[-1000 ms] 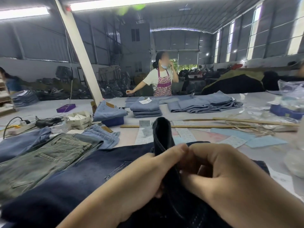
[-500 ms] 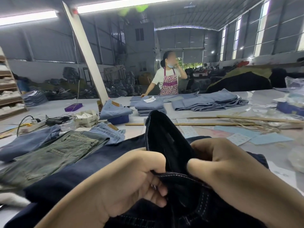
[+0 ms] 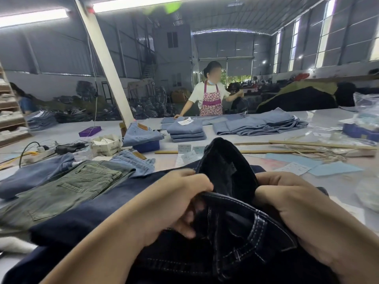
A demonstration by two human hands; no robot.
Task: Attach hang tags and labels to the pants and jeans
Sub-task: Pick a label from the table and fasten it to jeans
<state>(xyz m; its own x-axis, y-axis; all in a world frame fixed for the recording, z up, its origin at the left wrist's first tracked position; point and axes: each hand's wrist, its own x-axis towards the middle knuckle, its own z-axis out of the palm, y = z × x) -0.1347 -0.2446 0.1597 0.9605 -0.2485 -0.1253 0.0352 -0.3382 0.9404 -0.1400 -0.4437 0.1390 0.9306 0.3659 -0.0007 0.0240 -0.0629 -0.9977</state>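
While both hands work the dark jeans (image 3: 229,181) at the near edge of the table (image 3: 338,124), the rest sits spread out w/in reach, prob. as a queue. Far left: blue jeans (image 3: 34,173) laid flat, then olive-green pants (image 3: 67,189) back-pocket up, partly under the dark pair's leg. Left hand (image 3: 176,203) curls round the waistband, fingers pinching the stitched edge, thumb on top. It looks like it's opening the waist to get at the inside, likely where a label goes. Fabric humps up btwn the hands. Right hand (image 3: 291,203) grips the other side, fingers folded into the cloth; tips hidden, can't tell more. Paper tags (image 3: 293,168) lie just beyond, right of centre, none yet on this pair.
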